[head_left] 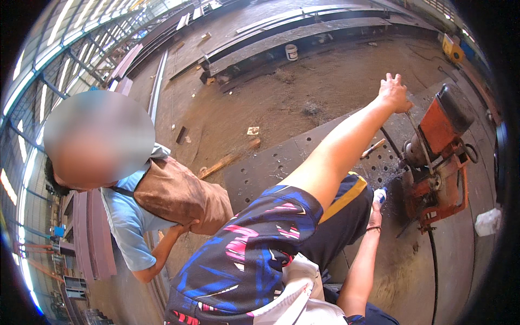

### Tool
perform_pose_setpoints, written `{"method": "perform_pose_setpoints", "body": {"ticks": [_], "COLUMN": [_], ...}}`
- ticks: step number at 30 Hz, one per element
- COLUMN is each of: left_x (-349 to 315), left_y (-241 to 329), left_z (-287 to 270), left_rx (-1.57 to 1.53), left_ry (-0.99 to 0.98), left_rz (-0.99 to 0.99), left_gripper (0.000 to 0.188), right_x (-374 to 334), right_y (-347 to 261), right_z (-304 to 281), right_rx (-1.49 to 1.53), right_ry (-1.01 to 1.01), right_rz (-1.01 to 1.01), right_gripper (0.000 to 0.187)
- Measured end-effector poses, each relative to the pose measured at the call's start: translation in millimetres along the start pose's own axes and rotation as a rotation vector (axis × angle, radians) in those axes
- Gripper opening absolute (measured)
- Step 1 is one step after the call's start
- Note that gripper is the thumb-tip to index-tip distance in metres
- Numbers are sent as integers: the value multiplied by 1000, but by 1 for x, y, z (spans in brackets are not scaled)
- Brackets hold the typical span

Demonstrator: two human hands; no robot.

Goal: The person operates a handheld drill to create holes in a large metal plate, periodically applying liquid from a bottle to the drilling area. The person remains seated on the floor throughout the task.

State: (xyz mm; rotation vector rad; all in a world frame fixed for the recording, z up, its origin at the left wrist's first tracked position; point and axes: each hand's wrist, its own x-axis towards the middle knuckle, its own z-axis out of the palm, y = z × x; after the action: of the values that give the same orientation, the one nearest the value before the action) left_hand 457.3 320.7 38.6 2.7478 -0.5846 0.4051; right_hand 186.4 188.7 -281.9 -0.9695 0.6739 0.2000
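My left hand (395,95) reaches out at the upper right, its fingers bent over the end of a thin metal lever (420,132). That lever runs down to an orange and black portable drill press (441,132), which stands on a steel plate (271,168) with rows of round holes. Lower down, my right hand (375,215) is closed round a small white and blue bottle (380,196), beside the drill's base. Metal shavings (387,169) are scattered near the drill. A thin stick-like tool, perhaps a brush (374,148), lies on the plate between my hands.
To my left, close by, stands a person in a brown apron (173,189) and blue shirt. Long steel beams (303,43) lie across the far floor, near a white bucket (291,52). A black cable (434,271) trails from the drill, and a white container (488,222) sits at the right.
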Motion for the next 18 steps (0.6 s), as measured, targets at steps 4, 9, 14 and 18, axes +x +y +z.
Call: {"method": "perform_pose_setpoints", "body": {"ticks": [4,9,14,18], "left_x": [2,-6,5,-4], "left_y": [23,12,32,19], "left_z": [-6,-3,-3,7], "left_rx": [-33,1,-20,-25], "left_ry": [24,8,49,68], "left_rz": [55,-1,-3,-26], "left_gripper": [60,60,60,63], "right_x": [7,3,19,-4], "right_y": [-15,-9,-9,-7], "right_z": [-18,-1,-26,2], "right_rx": [-16,23,54,57], "right_ry": [95,8,-70,-32], "right_rz": [-11,18,65,2], "right_gripper": [56,55,57,57]}}
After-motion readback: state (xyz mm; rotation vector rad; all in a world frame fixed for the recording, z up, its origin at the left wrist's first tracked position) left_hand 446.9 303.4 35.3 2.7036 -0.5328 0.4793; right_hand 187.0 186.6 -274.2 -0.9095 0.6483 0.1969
